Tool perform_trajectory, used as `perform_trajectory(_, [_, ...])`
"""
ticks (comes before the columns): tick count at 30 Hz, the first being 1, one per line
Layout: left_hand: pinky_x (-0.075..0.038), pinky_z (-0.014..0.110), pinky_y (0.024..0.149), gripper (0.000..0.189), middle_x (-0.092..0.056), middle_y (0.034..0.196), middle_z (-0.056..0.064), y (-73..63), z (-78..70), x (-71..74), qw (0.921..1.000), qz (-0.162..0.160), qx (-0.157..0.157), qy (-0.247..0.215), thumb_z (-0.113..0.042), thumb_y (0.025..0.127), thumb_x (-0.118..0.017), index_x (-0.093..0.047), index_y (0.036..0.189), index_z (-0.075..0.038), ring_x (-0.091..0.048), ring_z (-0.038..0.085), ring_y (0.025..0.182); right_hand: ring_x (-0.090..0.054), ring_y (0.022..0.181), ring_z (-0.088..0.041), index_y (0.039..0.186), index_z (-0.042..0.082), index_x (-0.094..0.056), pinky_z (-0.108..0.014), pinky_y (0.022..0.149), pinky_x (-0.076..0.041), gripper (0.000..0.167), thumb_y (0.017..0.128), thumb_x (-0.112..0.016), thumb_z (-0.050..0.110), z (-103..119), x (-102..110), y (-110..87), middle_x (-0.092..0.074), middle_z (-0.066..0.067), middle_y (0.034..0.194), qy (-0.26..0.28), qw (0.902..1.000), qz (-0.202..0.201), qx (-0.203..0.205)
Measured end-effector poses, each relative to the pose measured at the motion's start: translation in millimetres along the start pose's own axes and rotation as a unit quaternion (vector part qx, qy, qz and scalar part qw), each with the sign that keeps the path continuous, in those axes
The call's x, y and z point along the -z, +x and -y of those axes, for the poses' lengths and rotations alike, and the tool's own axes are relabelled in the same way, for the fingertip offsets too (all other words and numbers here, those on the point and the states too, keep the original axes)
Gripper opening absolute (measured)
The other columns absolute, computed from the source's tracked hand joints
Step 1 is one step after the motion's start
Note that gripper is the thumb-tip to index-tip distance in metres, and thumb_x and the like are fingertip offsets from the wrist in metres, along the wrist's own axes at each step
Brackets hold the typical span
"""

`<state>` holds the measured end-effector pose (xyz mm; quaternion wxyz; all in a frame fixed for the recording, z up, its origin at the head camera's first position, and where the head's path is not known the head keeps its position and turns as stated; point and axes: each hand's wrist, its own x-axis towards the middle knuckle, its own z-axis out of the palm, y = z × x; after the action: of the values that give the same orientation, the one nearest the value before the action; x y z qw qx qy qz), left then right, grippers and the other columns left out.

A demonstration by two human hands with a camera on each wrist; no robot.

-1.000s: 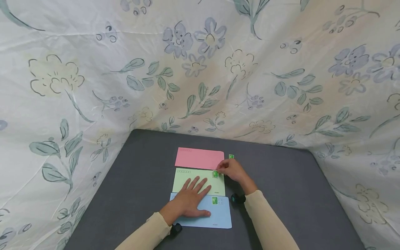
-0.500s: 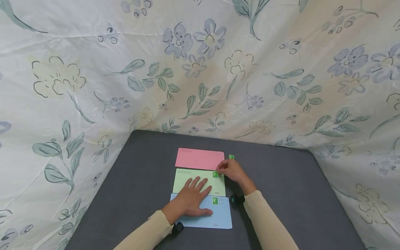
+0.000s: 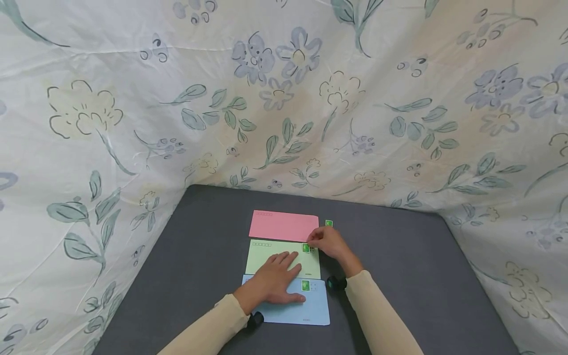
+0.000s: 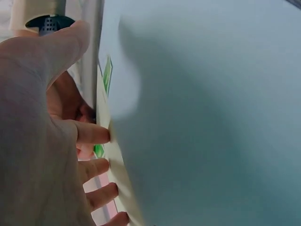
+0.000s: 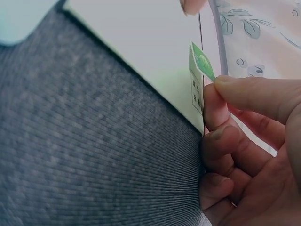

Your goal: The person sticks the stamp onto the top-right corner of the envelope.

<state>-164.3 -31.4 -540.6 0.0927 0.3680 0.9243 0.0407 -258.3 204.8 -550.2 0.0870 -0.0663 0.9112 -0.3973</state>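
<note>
- In my head view, the right hand (image 3: 326,240) is at the upper right corner of the green envelope (image 3: 259,255). I see that its thumb and index finger pinch one edge of a small green stamp (image 5: 203,62).
- This pinched stamp is tilted, as my right wrist view shows, above the printed box (image 5: 195,89) of the green envelope. I cannot tell if its lower edge touches the paper.
- The left hand (image 3: 276,280) grasps nothing. Its fingers are extended upon the green envelope, and its palm and thumb are over the blue envelope (image 3: 312,311).
- The three envelopes lie flat in one column: the pink envelope (image 3: 284,226) is farthest from the person, the green one is in the middle, and the blue one is nearest.
- I find a second stamp (image 3: 305,285) in the upper right part of the blue envelope, just beside some printed marks.
- A third stamp (image 3: 329,223) lies on the dark grey surface (image 3: 399,276), just to the right of the pink envelope.
- Both sleeves are cream in colour, and at each wrist I notice a black device.
- Behind the surface hangs a pale cloth (image 3: 306,162) with flowers and leaves.
</note>
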Motion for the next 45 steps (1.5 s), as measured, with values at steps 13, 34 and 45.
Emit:
perform_trajectory(13, [-0.041, 0.053, 0.116, 0.102, -0.031, 0.176, -0.001, 11.5, -3.7, 0.9, 0.9989, -0.005, 0.015, 0.045, -0.088, 0.092, -0.049, -0.039, 0.170, -0.024, -0.043, 0.028, 0.150, -0.063, 0.081, -0.021, 0.094, 0.007, -0.081, -0.035, 0.074, -0.056, 0.006, 0.098, -0.081, 0.011, -3.2, 1.2, 2.2, -0.069, 0.000, 0.085, -0.009, 0.9999, 0.009, 0.009])
perform_trajectory(34, [-0.036, 0.054, 0.120, 0.106, -0.028, 0.178, -0.006, 14.9, -6.0, 1.0, 0.9981, 0.016, 0.031, 0.050, -0.090, 0.091, -0.048, -0.038, 0.171, -0.020, -0.040, 0.027, 0.152, -0.062, 0.080, -0.020, 0.091, 0.011, -0.081, -0.036, 0.075, -0.057, 0.007, 0.097, -0.082, 0.010, 0.7, -1.5, 2.6, -0.069, 0.001, 0.083, -0.018, 0.9998, 0.004, -0.005])
perform_trajectory(45, [-0.038, 0.051, 0.117, 0.107, -0.029, 0.177, -0.007, 13.4, -8.3, 3.9, 0.9975, 0.021, 0.033, 0.059, -0.091, 0.090, -0.048, -0.039, 0.171, -0.021, -0.042, 0.025, 0.149, -0.063, 0.081, -0.021, 0.091, 0.011, -0.081, -0.035, 0.076, -0.057, 0.006, 0.097, -0.083, 0.011, 1.0, -2.8, 0.5, -0.069, 0.001, 0.083, -0.011, 0.9999, 0.002, -0.006])
